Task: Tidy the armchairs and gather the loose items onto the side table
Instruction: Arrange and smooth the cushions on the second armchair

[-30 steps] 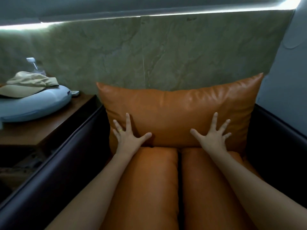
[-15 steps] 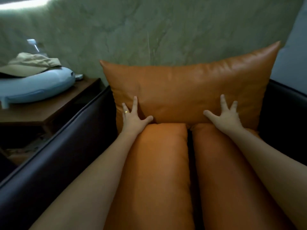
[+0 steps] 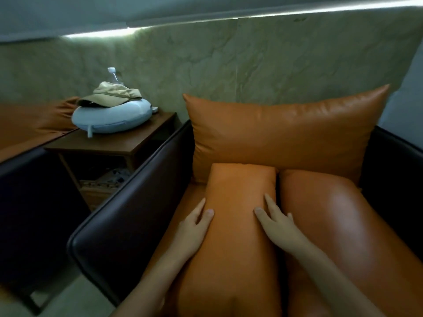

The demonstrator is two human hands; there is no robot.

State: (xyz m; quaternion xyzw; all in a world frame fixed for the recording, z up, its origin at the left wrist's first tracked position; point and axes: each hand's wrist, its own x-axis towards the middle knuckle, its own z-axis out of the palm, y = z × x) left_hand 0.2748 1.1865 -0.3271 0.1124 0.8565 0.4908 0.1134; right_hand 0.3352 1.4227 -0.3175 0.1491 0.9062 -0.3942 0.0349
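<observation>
Head view: both hands lie flat with straight fingers on the left seat cushion (image 3: 238, 202) at lower centre of the frame. The left hand (image 3: 196, 225) is pressed along its outer flank, and the right hand (image 3: 274, 223) sits at the crack between it and the right seat cushion (image 3: 332, 213); neither hand clamps anything. The loose items are already at upper left, on the counter (image 3: 109, 143): a pale neck pillow (image 3: 112, 120) with a cap (image 3: 112, 92) on top and a bottle (image 3: 113, 75) standing behind. The likely risk is a lopsided push. More force from one hand could skew the slick cushion, widen the crack or drive its far end under the back cushion (image 3: 283, 133) and tip that one forward. A wide elbow swing toward the left of the frame might also knock the cap off the rounded pillow. By count there are two hands, two seat cushions, one back cushion, one counter, one neck pillow, one cap and one bottle, plus part of a second armchair (image 3: 34, 124) at the left edge
</observation>
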